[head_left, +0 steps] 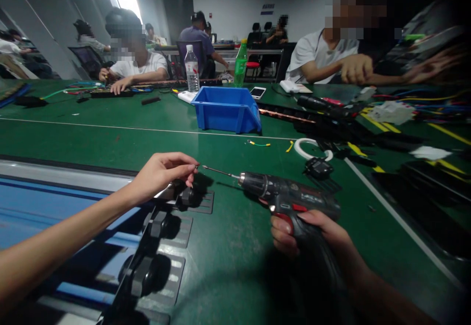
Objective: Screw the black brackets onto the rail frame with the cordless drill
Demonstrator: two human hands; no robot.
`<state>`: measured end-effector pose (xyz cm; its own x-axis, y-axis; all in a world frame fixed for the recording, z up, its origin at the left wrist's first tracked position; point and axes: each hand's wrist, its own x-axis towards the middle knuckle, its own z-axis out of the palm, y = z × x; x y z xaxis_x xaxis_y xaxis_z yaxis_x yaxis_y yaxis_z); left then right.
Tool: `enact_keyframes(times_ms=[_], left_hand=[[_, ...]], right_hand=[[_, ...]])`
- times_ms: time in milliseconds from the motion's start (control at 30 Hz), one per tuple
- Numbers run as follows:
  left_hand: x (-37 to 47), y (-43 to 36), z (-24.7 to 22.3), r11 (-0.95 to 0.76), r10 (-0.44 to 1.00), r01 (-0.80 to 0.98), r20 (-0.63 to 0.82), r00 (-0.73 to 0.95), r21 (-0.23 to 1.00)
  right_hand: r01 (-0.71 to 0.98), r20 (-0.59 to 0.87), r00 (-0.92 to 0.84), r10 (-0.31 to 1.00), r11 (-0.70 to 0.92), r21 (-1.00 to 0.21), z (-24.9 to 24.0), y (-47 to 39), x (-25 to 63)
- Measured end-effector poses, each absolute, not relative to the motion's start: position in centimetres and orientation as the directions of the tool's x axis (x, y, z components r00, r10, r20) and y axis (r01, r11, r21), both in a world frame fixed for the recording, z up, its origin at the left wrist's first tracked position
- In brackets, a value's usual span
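My right hand (305,231) is wrapped round the grip of a black and red cordless drill (290,197), one finger at its trigger. A long thin driver bit (221,172) points left from its chuck. Just off the bit's tip, my left hand (167,173) pinches a small dark screw (197,166) between thumb and fingertips. Below that hand lies a blue and silver metal unit (66,202) with a black edge strip, several black knob-like fittings (160,224) and slotted grey plates (176,276).
A blue plastic bin (228,111) stands ahead on the green table (221,266). Behind it are a clear bottle (192,69) and a green bottle (240,65). Cables, a white ring (300,148) and black parts lie at right. Co-workers sit across the table.
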<state>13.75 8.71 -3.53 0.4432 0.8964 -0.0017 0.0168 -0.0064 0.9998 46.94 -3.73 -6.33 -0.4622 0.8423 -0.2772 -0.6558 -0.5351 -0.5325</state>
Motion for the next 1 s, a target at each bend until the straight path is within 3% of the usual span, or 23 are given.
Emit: enact_keyframes(times_ms=[167,400,800,1000], left_hand=[[13.94,8.46,-3.29,-0.045,0.887,0.038,0.023,0.462,0.998],[14.13,8.34,-2.95,-0.077,0.875,0.059,0.039,0.483,0.995],[14.13,8.08,-2.82,-0.107,0.863,0.127,0.028,0.505,0.986],[14.09,7.88,-2.66,-0.205,0.850,0.170,0.089,0.519,0.964]], right_hand=[[-0.569,-0.299,-0.507,0.809,-0.574,-0.589,-6.26,-3.82,47.11],[-0.628,-0.285,-0.452,0.845,-0.528,-0.571,-6.37,-3.81,46.93],[-0.567,-0.314,-0.500,0.807,-0.580,-0.585,-6.52,-3.75,47.34],[-0.504,-0.300,-0.529,0.794,-0.578,-0.641,-6.66,-3.73,47.53]])
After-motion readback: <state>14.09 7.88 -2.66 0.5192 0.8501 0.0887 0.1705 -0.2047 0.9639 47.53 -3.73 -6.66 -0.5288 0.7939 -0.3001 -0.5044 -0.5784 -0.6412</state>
